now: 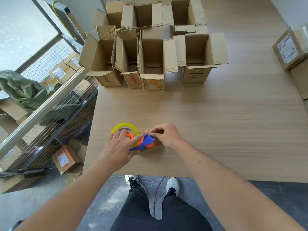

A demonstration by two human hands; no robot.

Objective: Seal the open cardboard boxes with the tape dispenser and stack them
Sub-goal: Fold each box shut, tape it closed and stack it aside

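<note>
Near the surface's (216, 130) front edge, the left hand (119, 150) grips the blue-and-orange tape dispenser (143, 144), forefinger stretched along it; the right hand's (166, 136) fingers pinch at its front end. Open cardboard boxes (150, 59) crowd the far-left corner, their printed labels too small to read.

Single head-worn wide-angle view, looking forward and steeply down over the table (216, 122). Hands appear close at centre, the person's shoes (172, 185) at 6 o'clock, open cardboard boxes (150, 60) farther off at 12 o'clock, a wire rack (50, 100) at 9 o'clock.
</note>
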